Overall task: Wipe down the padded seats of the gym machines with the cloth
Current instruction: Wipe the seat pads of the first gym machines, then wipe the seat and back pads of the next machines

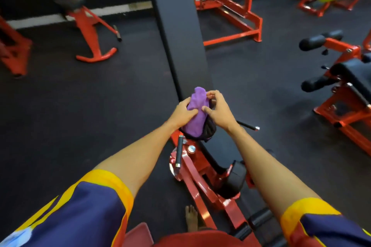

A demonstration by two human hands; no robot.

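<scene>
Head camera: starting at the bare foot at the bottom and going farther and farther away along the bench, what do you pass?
Bare foot → black roller pad → purple cloth, in the grip of the left hand and right hand → long black bench pad.

We are seeing soft, matt cloth (195,106) in our left hand (181,113). Beyond it the bench pad (176,26) is looking smooth and matt. Nearer than it, the painted metal frame (191,170) is gleaming.

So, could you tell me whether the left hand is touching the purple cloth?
Touching: the head view shows the left hand gripping the purple cloth.
</scene>
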